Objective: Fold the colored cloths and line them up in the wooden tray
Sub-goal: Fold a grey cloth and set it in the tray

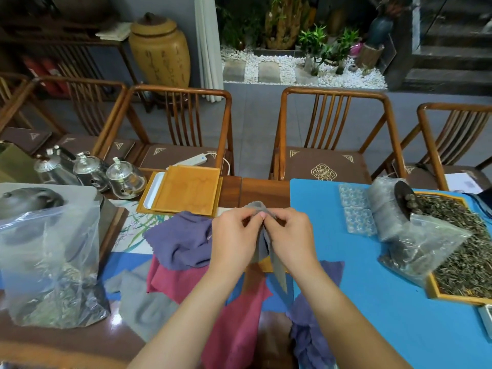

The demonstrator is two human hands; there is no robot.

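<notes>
Evidently the grey cloth (262,243) was soft and limp: it hung in a loose drape from both hands, raised above the table's middle, its lower end trailing down toward the near edge. The left hand (234,239) and the right hand (288,239) each pinched its upper hem between thumb and fingertips, close together, with a small peak of fabric standing up between them. Such thin, light material would likely hold no shape of its own, so the sensible hold was at the corners or along the hem, drawn taut before each fold; it looked neither slippery nor fragile. Other cloths lay unfolded beneath the forearms: a purple cloth (181,245) heaped left of the hands, a red cloth (237,323) spread toward the near edge, another grey cloth (141,302) flat at its left, and a second purple one (311,334) crumpled by the right forearm. The wooden tray (186,190) sat at the far edge, left of centre, holding no cloth. A blue mat (372,302) covered the table's right half, carrying a tray of dried leaves (458,251) and clear bags; glass teapots (125,179) and a large plastic bag (50,262) occupied the left side. Beyond stood wooden chairs (335,134), a big ceramic jar (159,49) and a pebbled planting bed.
</notes>
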